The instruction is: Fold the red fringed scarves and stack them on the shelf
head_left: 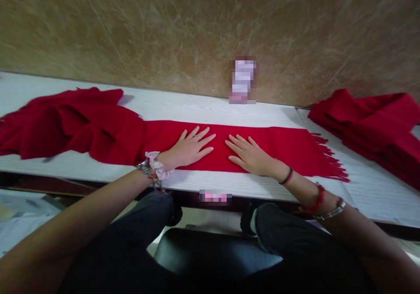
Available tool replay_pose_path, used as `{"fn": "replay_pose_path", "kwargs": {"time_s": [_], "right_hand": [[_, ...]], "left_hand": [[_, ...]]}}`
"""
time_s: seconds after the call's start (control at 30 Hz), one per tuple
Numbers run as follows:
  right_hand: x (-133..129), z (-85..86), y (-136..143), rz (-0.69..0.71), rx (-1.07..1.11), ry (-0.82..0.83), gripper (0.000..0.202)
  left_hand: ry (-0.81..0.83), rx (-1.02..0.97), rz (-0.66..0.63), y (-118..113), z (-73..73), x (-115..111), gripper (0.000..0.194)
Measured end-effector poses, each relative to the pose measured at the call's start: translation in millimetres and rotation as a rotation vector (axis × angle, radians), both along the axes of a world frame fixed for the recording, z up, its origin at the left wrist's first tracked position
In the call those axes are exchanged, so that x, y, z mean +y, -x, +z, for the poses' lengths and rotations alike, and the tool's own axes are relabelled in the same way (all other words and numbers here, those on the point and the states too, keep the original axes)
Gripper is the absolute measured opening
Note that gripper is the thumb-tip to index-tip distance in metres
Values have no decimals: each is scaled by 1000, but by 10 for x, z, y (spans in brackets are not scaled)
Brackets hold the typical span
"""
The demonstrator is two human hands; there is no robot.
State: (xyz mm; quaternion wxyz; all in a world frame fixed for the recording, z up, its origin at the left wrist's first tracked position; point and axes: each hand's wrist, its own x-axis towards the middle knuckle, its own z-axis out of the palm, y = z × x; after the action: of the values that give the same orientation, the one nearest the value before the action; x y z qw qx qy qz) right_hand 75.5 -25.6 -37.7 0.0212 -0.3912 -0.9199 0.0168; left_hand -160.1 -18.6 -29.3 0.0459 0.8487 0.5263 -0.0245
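A red scarf (219, 149) lies stretched along the white table, its fringed end to the right and its left part bunched in loose folds. My left hand (187, 148) rests flat on the smooth middle stretch, fingers spread and pointing right. Facing it across a small gap, my right hand (249, 155) also lies flat on the fabric with its fingers apart. Neither hand grips the cloth. The red fringe (330, 156) spreads over the table beyond my right hand.
More folded red cloth (367, 132) is piled at the right. The white table (197, 106) runs along a brown marbled wall (164, 36). A blurred-out upright item (243, 78) stands against that wall. Below, a dark seat (213, 250) shows between my legs.
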Motion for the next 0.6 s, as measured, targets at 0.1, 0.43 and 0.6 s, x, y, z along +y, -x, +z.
{"fn": "replay_pose_path", "kwargs": {"time_s": [0.1, 0.43, 0.6], "right_hand": [[26, 3, -115, -14, -32, -5, 60], [233, 146, -423, -221, -46, 8, 74], [309, 50, -45, -191, 87, -26, 73]], "left_hand": [[1, 3, 20, 72, -34, 19, 56], [72, 3, 128, -52, 151, -3, 60], [3, -40, 106, -263, 124, 64, 62]]}}
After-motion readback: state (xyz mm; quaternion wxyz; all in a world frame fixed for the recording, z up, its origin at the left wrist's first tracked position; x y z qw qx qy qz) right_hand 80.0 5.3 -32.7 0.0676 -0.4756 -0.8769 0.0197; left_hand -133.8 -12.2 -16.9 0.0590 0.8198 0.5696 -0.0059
